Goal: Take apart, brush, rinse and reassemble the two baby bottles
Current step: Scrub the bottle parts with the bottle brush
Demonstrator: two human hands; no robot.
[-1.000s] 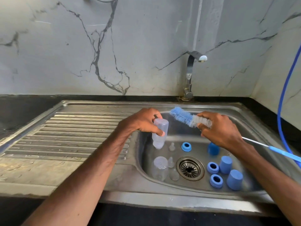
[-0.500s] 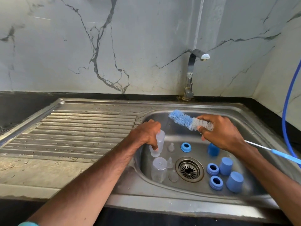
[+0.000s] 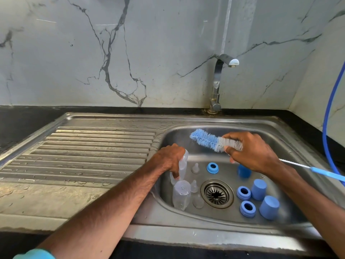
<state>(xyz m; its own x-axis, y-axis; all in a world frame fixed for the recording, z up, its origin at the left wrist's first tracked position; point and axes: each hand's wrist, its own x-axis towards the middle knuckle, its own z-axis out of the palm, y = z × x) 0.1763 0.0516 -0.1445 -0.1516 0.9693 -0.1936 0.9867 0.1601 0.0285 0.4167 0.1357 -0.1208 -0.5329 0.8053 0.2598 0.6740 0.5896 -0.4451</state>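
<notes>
Head view: clear baby bottle [image 3: 182,162] low at sink's [image 3: 205,235] left wall, clamped in left hand's [image 3: 170,159] curled fingers, just beside second bottle [image 3: 181,196], likely for draining. Bottle brush [image 3: 207,140] gripped round bristles by right hand [image 3: 252,152], poised above basin. Blue collars [image 3: 243,192], caps [image 3: 268,207] right of drain [image 3: 216,193].

1. Down goes the left hand [image 3: 170,159], dropping from brush height to low against the left wall of the sink basin [image 3: 179,135].
2. The clear bottle [image 3: 183,163] it grips has sunk with it and now sits just above the second clear bottle [image 3: 181,195].
3. The gap to the bottle brush [image 3: 205,140] has widened.
</notes>
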